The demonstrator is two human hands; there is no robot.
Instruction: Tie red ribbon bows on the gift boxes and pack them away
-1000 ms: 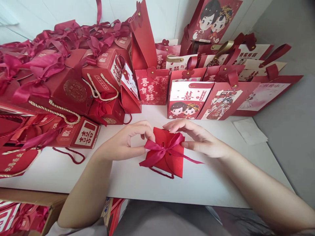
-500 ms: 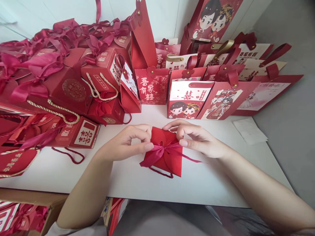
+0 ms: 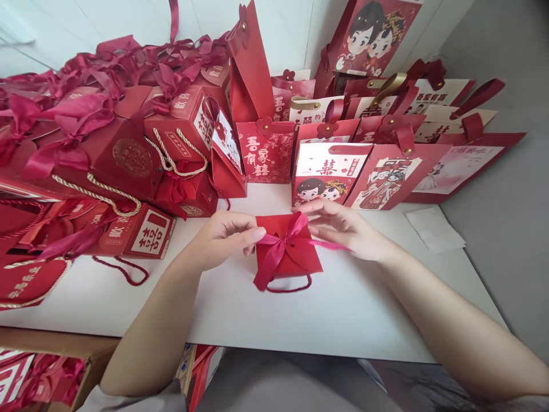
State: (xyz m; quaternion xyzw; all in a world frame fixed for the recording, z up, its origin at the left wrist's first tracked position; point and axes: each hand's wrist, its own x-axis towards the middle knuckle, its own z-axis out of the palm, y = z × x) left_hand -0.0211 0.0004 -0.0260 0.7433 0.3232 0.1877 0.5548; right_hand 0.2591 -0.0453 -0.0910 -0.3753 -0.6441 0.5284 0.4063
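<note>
A small red gift box sits on the white table in front of me, tied on top with a magenta ribbon bow. A dark red cord handle droops from its near side. My left hand is closed, thumb and forefinger pinching the ribbon at the left of the bow. At the box's right side, my right hand has its fingers loosely apart beside the right loop. One ribbon tail runs rightward beneath that hand's thumb. The fingertips behind the box are partly hidden.
Red boxes with ribbons are piled at the left. Red and white gift bags stand along the back right. A white paper lies at the right; a cardboard box holds more at lower left.
The box has turned and tilted, and its near edge sits farther back. The right loop now stands up, out of my right hand's fingers. My left hand has shifted slightly left and back.
</note>
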